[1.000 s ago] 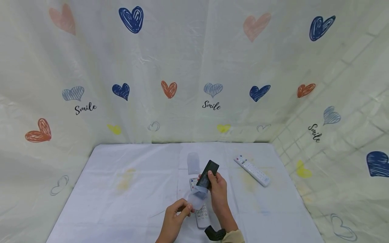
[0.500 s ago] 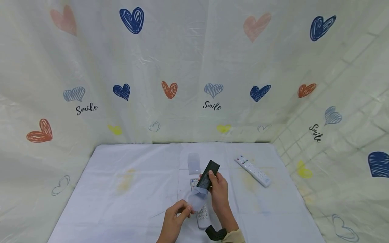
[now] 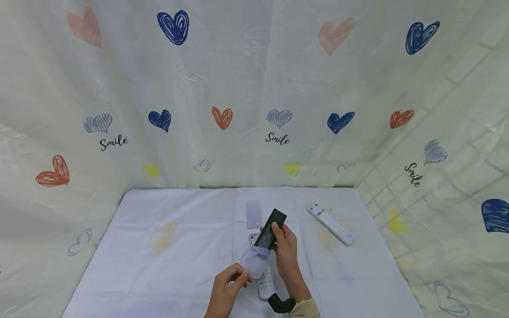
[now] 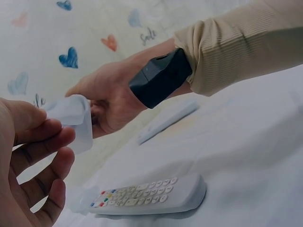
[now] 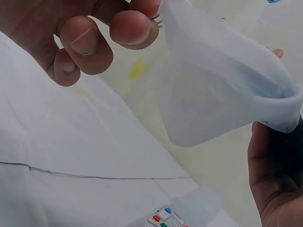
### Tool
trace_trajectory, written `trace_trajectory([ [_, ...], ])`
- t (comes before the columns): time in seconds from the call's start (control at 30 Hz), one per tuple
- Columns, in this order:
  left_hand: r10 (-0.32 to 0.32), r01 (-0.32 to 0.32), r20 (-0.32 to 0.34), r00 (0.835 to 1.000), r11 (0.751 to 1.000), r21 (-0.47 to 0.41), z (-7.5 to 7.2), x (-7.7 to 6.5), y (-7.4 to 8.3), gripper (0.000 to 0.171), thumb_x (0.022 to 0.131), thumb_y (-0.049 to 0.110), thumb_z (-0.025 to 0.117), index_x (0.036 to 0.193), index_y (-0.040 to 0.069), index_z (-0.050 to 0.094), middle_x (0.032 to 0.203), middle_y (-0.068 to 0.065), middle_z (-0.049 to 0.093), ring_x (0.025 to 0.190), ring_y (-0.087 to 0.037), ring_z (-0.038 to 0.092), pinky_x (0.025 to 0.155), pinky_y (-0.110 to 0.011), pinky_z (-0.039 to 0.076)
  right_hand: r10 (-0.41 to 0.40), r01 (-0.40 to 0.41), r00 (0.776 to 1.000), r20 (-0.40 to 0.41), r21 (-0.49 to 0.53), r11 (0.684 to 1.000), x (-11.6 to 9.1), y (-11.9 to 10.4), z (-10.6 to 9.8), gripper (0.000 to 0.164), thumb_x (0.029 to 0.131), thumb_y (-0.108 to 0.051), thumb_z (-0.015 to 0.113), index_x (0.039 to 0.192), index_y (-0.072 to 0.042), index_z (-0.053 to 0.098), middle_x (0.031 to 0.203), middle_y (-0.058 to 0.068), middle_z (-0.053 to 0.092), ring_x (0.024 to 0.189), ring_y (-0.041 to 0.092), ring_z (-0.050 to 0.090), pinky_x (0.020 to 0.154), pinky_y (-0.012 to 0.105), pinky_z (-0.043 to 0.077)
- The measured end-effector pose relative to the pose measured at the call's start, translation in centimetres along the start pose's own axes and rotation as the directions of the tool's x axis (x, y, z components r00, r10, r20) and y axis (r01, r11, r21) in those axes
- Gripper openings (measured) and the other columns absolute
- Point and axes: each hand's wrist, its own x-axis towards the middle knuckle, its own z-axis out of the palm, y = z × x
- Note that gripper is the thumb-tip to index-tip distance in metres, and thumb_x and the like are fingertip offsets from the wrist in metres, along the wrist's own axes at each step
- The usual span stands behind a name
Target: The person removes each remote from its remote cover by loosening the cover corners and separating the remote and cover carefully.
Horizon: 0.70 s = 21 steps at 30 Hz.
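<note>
In the head view, my right hand (image 3: 285, 251) holds a black remote control (image 3: 271, 226), thumb across its face, tilted with the far end up. A translucent, soft remote cover (image 3: 256, 266) hangs at the remote's lower end, its rim folded back there. Thumb and fingertips of my left hand (image 3: 227, 286) pinch the cover's free end. The left wrist view shows the cover (image 4: 78, 120) stretching between both hands. From the right wrist view, the cover (image 5: 208, 90) looks thin and mostly unfilled, and the black remote is largely out of sight.
Beneath the hands lies a white remote (image 3: 265, 287), partly hidden. Another white remote (image 3: 331, 224) rests diagonally at the right. A flat translucent cover (image 3: 253, 214) lies behind the hands on the white-clothed table (image 3: 159, 265). A heart-printed curtain stands behind.
The cover has shifted slightly down and left along the black remote, and a little more of the remote's lower end shows. Both hands keep their hold and have barely moved.
</note>
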Motion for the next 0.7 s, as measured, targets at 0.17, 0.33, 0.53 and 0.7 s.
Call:
trace_trajectory([
  [0.17, 0.004, -0.004, -0.005, 1.0, 1.0, 0.003, -0.12, -0.26, -0.07, 0.031, 0.094, 0.04, 0.063, 0.084, 0.011, 0.064, 0.084, 0.0, 0.073, 0.077, -0.015, 0.067, 0.073, -0.025, 0.047, 0.001, -0.001, 1.0, 0.0, -0.008, 1.0, -0.27, -0.43, 0.28, 0.053, 0.096, -0.04, 0.061, 0.132, -0.003, 0.054, 0.119, 0.027, 0.066, 0.098, 0.019, 0.071, 0.079, 0.032, 0.057],
  [0.33, -0.019, 0.019, -0.013, 1.0, 1.0, 0.002, -0.18, -0.37, 0.06, 0.034, 0.093, 0.043, 0.063, 0.083, 0.011, 0.063, 0.083, 0.0, 0.071, 0.08, -0.012, 0.067, 0.075, -0.027, 0.045, -0.011, 0.012, 1.0, 0.012, -0.044, 0.999, -0.34, -0.73, 0.45, 0.05, 0.097, -0.042, 0.06, 0.13, -0.005, 0.055, 0.121, 0.029, 0.065, 0.1, 0.021, 0.07, 0.082, 0.034, 0.056],
  [0.53, -0.02, 0.02, -0.018, 1.0, 1.0, 0.007, -0.15, -0.48, 0.19, 0.033, 0.094, 0.043, 0.062, 0.083, 0.011, 0.063, 0.083, 0.001, 0.072, 0.079, -0.009, 0.066, 0.074, -0.027, 0.045, 0.023, -0.023, 1.0, -0.005, -0.056, 0.998, -0.16, -0.41, 0.24, 0.05, 0.098, -0.041, 0.059, 0.132, -0.006, 0.054, 0.118, 0.022, 0.069, 0.1, 0.02, 0.07, 0.081, 0.033, 0.056],
  [0.7, -0.002, 0.002, -0.02, 1.0, 1.0, 0.005, -0.06, -0.46, 0.32, 0.03, 0.094, 0.041, 0.063, 0.083, 0.013, 0.064, 0.083, 0.002, 0.072, 0.079, -0.009, 0.066, 0.074, -0.025, 0.046, 0.004, -0.004, 1.0, -0.001, -0.024, 1.0, 0.1, -0.36, 0.07, 0.051, 0.096, -0.041, 0.061, 0.132, -0.005, 0.055, 0.118, 0.022, 0.068, 0.099, 0.02, 0.071, 0.079, 0.033, 0.057],
])
